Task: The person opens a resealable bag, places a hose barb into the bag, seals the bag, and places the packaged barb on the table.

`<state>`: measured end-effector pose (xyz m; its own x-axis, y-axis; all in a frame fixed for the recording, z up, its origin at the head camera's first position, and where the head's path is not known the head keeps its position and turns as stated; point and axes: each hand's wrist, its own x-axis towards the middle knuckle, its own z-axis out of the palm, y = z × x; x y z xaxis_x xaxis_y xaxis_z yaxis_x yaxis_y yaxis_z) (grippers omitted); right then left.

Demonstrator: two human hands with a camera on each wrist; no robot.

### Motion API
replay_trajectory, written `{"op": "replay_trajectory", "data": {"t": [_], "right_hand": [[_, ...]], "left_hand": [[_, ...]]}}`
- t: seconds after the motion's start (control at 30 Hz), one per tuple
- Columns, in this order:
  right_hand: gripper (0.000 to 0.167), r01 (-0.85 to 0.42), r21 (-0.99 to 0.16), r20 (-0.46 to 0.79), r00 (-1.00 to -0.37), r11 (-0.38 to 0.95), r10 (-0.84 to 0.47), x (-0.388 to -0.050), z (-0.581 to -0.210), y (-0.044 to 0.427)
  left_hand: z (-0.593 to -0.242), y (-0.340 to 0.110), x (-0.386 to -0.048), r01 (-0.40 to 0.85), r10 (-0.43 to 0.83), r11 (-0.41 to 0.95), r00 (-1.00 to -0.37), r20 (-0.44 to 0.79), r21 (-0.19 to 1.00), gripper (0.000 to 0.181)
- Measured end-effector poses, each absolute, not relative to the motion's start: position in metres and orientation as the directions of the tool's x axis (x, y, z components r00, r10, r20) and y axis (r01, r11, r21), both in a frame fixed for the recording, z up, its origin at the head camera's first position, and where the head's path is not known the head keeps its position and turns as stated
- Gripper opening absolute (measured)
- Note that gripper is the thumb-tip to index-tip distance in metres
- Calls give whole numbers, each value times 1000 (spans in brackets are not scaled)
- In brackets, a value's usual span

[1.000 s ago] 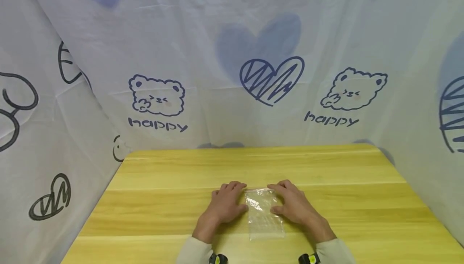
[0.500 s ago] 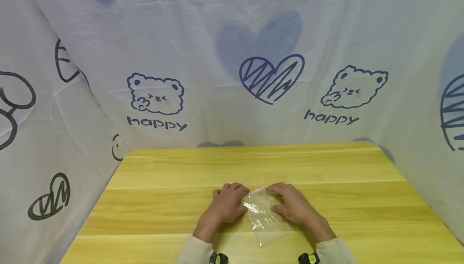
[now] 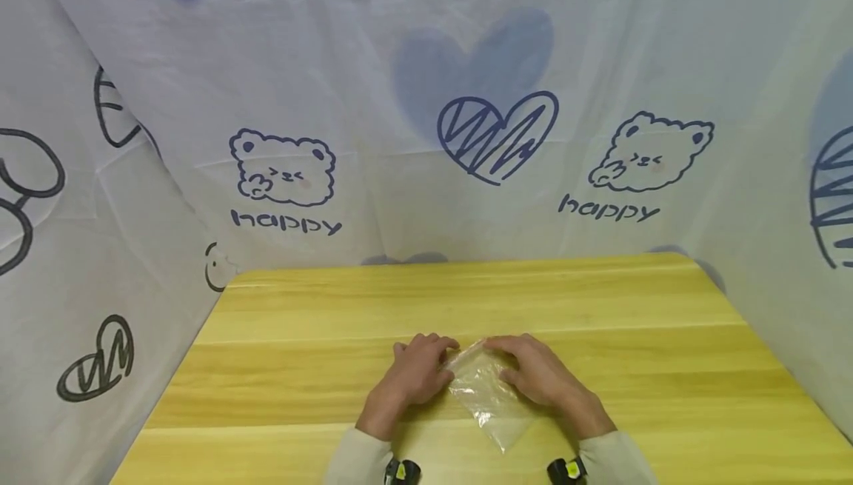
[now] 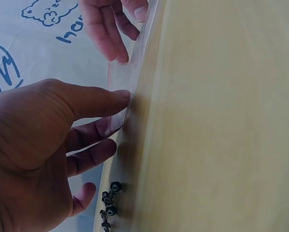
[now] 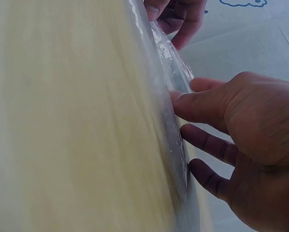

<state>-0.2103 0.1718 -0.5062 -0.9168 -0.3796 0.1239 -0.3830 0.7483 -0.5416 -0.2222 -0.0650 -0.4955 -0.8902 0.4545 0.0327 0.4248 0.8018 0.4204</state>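
Note:
A clear plastic bag (image 3: 492,400) hangs slanted between both hands over the table, its lower corner pointing toward the person. A thin reddish line runs near its top edge. The left hand (image 3: 421,370) pinches the bag's left side between thumb and forefinger; its other fingers are loosely bent, as the left wrist view shows. At the upper right, the right hand (image 3: 536,370) holds the bag with thumb (image 5: 188,104) and forefinger, the remaining fingers spread behind it. No contents can be made out inside the bag (image 5: 166,63).
Under the hands lies a yellow wood-grain table (image 3: 300,381). Pale cloth (image 3: 400,196) printed with bears and hearts hangs behind it and at both sides. Small dark objects (image 4: 110,203) show by the table's edge in the left wrist view; their kind is unclear.
The bag has turned from nearly square-on to slanted, its bottom swinging to the right and its top left corner dropping. Both hands keep hold and have shifted only slightly.

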Motion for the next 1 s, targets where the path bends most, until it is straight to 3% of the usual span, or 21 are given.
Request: {"op": "replay_trajectory", "data": {"t": [0.3,0.57,1.0], "right_hand": [[23,-475,-498,97,-862,726,-498,-208,-504,173],[67,-467,-457,4,-852,757,-523,-202,-498,173],[54,-568,-381,-13,-786,730,-618,-191,-485,173]], "left_hand": [[-496,-63,-224,412,444,802,-896,30,432,25],[-494,-61,-225,416,452,803,-892,19,427,22],[-496,-59,-224,365,442,774,-896,-30,517,18]]}}
